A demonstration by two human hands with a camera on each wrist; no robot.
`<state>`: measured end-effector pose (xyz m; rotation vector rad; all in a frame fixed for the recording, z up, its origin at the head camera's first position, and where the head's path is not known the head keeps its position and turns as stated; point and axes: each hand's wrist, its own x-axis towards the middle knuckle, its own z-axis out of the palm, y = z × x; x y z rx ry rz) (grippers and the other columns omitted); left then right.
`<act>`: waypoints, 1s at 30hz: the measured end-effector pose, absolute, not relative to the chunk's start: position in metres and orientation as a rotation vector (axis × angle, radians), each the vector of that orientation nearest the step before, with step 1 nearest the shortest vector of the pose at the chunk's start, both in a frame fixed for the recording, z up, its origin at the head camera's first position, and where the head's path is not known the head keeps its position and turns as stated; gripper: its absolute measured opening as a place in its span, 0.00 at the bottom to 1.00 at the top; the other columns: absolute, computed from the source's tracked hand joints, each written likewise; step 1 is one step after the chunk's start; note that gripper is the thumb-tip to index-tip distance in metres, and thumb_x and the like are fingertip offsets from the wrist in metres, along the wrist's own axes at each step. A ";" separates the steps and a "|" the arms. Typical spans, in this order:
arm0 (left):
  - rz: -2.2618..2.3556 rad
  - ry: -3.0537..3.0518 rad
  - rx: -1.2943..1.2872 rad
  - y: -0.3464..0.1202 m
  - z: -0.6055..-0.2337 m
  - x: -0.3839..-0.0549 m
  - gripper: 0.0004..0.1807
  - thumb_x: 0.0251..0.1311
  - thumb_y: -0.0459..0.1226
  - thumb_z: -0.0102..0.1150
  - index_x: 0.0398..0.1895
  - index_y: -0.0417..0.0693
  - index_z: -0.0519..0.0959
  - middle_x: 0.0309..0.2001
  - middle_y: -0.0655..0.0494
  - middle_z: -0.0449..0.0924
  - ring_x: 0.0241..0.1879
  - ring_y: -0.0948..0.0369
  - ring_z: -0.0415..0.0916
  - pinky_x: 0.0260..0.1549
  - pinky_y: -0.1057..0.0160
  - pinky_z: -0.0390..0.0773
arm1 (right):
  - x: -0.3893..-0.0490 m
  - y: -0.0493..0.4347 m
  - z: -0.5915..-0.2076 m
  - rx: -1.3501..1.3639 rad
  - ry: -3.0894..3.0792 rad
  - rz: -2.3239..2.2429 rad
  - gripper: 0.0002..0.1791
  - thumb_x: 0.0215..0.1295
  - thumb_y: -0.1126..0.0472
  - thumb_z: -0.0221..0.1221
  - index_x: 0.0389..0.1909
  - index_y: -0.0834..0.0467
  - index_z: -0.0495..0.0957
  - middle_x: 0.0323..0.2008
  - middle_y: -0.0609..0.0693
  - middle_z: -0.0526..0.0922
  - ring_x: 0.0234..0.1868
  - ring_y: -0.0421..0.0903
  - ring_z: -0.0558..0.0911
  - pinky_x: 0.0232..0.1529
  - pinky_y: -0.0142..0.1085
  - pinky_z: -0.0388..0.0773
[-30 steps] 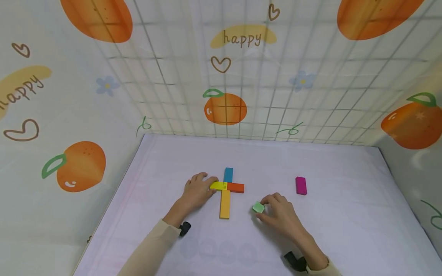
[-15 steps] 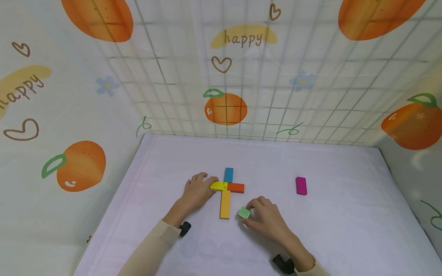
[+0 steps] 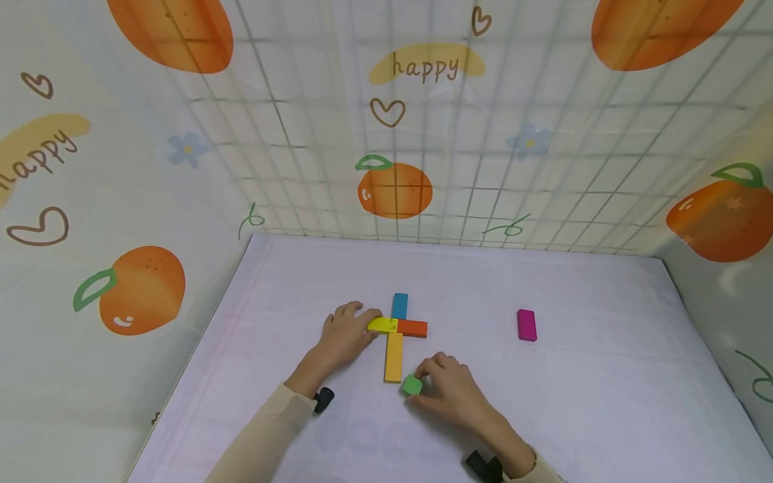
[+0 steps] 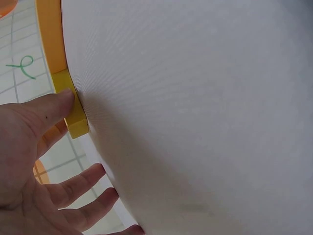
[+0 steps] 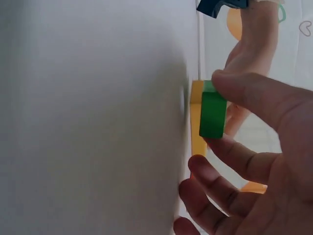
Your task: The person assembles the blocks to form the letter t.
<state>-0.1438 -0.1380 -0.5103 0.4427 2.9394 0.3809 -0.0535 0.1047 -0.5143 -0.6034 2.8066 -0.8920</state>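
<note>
On the white table, a blue block (image 3: 400, 306), a red-orange block (image 3: 413, 329), a yellow block (image 3: 383, 325) and a longer orange-yellow block (image 3: 393, 358) lie flat, joined in a cross. My left hand (image 3: 347, 334) pinches the outer end of the yellow block between thumb and index finger; its other fingertips rest on the table in the left wrist view. Between thumb and index finger, my right hand (image 3: 449, 389) holds a small green block (image 5: 213, 113). That block is tilted, close beside the near end of the orange-yellow block.
A magenta block (image 3: 527, 325) lies apart on the right side of the white table (image 3: 604, 376). Curtain-like walls printed with oranges and a grid (image 3: 447, 134) stand behind and at both sides. Dark wrist cameras (image 3: 324, 400) sit on both forearms.
My right hand has carried the green block leftward and nearer to me, up to the near end of the orange-yellow block. My left hand and the cross of blocks have stayed put.
</note>
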 end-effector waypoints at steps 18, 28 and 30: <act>0.371 2.933 0.430 -0.138 -0.508 -0.143 0.23 0.68 0.49 0.61 0.66 0.66 0.74 0.69 0.43 0.64 0.68 0.43 0.60 0.61 0.35 0.63 | -0.051 0.085 -0.515 -0.569 2.801 -0.702 0.22 0.48 0.40 0.76 0.37 0.45 0.80 0.41 0.45 0.73 0.42 0.45 0.69 0.41 0.45 0.67; 0.368 2.935 0.442 -0.138 -0.511 -0.144 0.23 0.68 0.49 0.61 0.66 0.66 0.74 0.69 0.44 0.64 0.67 0.43 0.60 0.60 0.34 0.64 | -0.050 0.081 -0.517 -0.583 2.847 -0.665 0.23 0.46 0.37 0.76 0.34 0.43 0.78 0.38 0.44 0.70 0.40 0.44 0.67 0.40 0.44 0.67; 0.371 2.935 0.440 -0.138 -0.511 -0.144 0.23 0.68 0.49 0.61 0.66 0.66 0.74 0.69 0.44 0.64 0.67 0.43 0.60 0.60 0.34 0.63 | -0.050 0.080 -0.517 -0.583 2.855 -0.660 0.23 0.45 0.36 0.75 0.34 0.43 0.77 0.37 0.43 0.70 0.40 0.44 0.67 0.39 0.44 0.66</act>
